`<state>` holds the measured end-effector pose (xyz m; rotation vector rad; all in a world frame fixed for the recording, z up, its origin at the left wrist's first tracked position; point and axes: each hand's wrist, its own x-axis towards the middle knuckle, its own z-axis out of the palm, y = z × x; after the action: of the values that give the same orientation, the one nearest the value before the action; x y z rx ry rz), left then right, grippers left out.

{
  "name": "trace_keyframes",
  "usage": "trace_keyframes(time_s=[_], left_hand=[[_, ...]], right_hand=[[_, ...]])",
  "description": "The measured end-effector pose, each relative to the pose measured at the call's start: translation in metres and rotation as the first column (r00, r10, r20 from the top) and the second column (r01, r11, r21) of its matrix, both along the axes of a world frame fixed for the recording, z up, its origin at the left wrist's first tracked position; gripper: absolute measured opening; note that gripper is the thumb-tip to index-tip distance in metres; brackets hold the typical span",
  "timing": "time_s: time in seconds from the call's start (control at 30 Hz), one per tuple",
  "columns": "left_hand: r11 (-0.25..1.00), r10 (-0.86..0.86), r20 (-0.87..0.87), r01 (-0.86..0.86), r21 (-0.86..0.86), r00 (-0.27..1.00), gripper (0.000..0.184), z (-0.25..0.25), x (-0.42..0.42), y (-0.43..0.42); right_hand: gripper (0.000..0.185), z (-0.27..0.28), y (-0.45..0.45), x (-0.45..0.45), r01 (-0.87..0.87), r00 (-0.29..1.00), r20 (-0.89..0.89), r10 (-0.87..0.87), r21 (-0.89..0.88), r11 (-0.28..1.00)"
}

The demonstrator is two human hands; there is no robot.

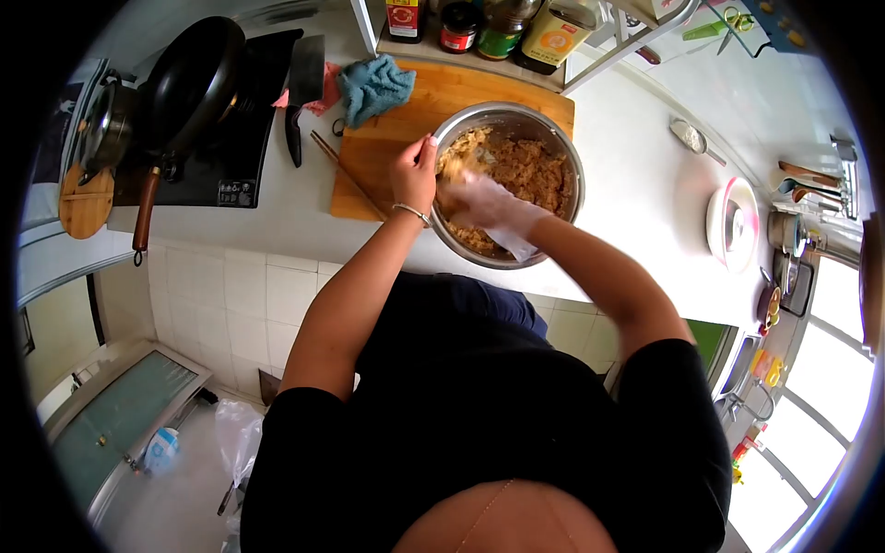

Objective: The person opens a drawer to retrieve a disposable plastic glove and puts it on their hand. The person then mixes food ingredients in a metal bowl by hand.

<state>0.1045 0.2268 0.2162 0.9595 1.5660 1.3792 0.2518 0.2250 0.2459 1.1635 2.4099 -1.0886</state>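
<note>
A large steel mixing bowl (578, 189) stands on the wooden cutting board (369, 152). Inside it is a brown, crumbly mixture (535, 166) that looks like minced filling, paler on the left side. My left hand (415, 173), with a bracelet at the wrist, grips the bowl's left rim, thumb up. Down in the bowl, my right hand (484, 203) wears a clear plastic glove and touches the mixture. Motion smears its fingers, so their pose is unclear. A pair of chopsticks (350, 175) lies across the board's left edge.
Left of the board lie a cleaver (305, 78) and a teal cloth (376, 89). Farther left, a black wok (189, 83) sits on the cooktop (241, 157). Bottles and jars (498, 29) line a shelf behind the board. A strainer (691, 138) and a white basin (735, 226) are at right.
</note>
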Motion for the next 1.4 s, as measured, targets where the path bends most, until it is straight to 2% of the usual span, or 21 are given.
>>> trace_keyframes(time_s=[0.07,0.17,0.2,0.23,0.27,0.37,0.4,0.47,0.5,0.53,0.7,0.8,0.87,0.9,1.0,1.1,1.17,1.2,1.3,1.37,1.4], left_hand=[[1.000,-0.019,-0.006,0.019,0.007,1.000,0.037,-0.002,-0.002,-0.001],[1.000,-0.026,0.012,0.026,0.009,1.000,0.036,-0.001,-0.001,0.000],[1.000,-0.022,0.034,0.022,0.002,0.999,0.036,-0.001,-0.001,0.000],[1.000,-0.020,0.033,0.020,0.002,0.999,0.036,-0.001,0.000,-0.001],[1.000,-0.016,0.003,0.016,0.005,1.000,0.036,-0.001,0.000,0.001],[1.000,-0.025,-0.010,0.025,0.011,1.000,0.036,-0.004,-0.002,-0.002],[0.999,-0.025,0.011,0.025,0.028,1.000,0.035,-0.004,-0.002,0.001],[1.000,-0.026,0.009,0.025,0.009,1.000,0.035,-0.003,-0.002,0.000],[1.000,-0.029,0.010,0.029,-0.009,1.000,0.035,-0.002,-0.002,0.000],[1.000,-0.028,0.009,0.028,-0.010,1.000,0.035,-0.001,-0.002,0.000],[0.999,-0.028,0.014,0.028,-0.021,1.000,0.036,0.000,-0.002,-0.001],[0.999,-0.034,0.030,0.035,-0.025,0.999,0.037,0.005,-0.001,-0.001],[0.999,-0.035,0.043,0.035,-0.011,0.998,0.037,0.002,-0.001,-0.001],[0.999,-0.032,0.054,0.032,0.002,0.998,0.037,0.000,-0.001,0.000],[0.999,-0.022,0.058,0.023,-0.021,0.998,0.038,-0.005,-0.002,0.000],[1.000,-0.025,0.036,0.025,-0.018,0.999,0.038,0.001,-0.001,-0.001],[1.000,-0.028,0.017,0.028,-0.011,0.999,0.038,0.001,-0.001,-0.001],[1.000,-0.029,-0.003,0.029,-0.004,1.000,0.037,0.001,-0.002,0.000],[0.999,-0.034,0.039,0.035,-0.018,0.999,0.037,-0.003,-0.003,0.000],[0.999,-0.032,0.022,0.032,0.000,0.999,0.037,-0.001,-0.002,-0.001],[0.999,-0.033,0.002,0.033,0.014,0.999,0.037,0.000,-0.001,-0.002]], right_hand=[[0.021,-0.027,-0.002,0.044,-0.369,0.924,-0.007,0.382,0.241,0.898],[0.026,-0.039,0.023,0.063,-0.223,0.961,-0.039,0.272,0.468,0.855],[0.032,0.008,0.021,0.027,0.179,0.983,-0.062,-0.174,0.077,0.981],[0.038,0.036,0.013,0.000,0.559,0.824,0.093,-0.559,-0.295,0.775],[0.044,0.034,0.000,-0.010,0.168,0.975,0.131,-0.181,0.108,0.980],[0.043,0.019,0.008,0.003,0.271,0.934,0.310,-0.178,-0.288,0.918],[0.040,-0.012,0.026,0.037,-0.186,0.946,0.269,0.182,-0.013,0.982],[0.037,0.008,0.033,0.036,-0.593,0.796,0.326,0.510,0.257,0.763],[0.035,0.024,0.031,0.023,-0.120,0.987,0.130,0.096,0.184,0.976],[0.032,0.045,0.024,0.003,0.376,0.927,-0.009,-0.376,0.015,0.927],[0.036,-0.051,0.003,0.030,-0.325,0.925,-0.090,0.369,0.312,0.893],[0.029,0.007,0.026,0.030,-0.379,0.803,0.543,0.246,0.146,0.914],[0.024,0.004,0.021,0.004,0.226,0.974,-0.126,-0.190,0.423,0.877],[0.022,0.014,0.014,-0.003,0.074,0.987,-0.162,-0.011,0.385,0.920],[0.016,0.000,-0.005,0.028,-0.418,0.908,0.062,0.414,0.179,0.891],[0.021,0.016,0.036,0.026,-0.155,0.848,0.531,0.011,0.228,0.961],[0.024,0.007,0.014,0.011,-0.094,0.974,0.226,-0.003,0.418,0.904],[0.026,0.001,0.008,0.000,0.035,0.999,-0.030,-0.025,0.362,0.932],[0.038,0.007,0.000,0.025,0.167,0.984,-0.017,-0.180,-0.295,0.941],[0.036,0.029,0.007,0.031,0.179,0.983,0.104,-0.154,-0.294,0.939],[0.032,0.026,0.016,0.028,-0.149,0.929,0.369,0.039,0.276,0.949]])
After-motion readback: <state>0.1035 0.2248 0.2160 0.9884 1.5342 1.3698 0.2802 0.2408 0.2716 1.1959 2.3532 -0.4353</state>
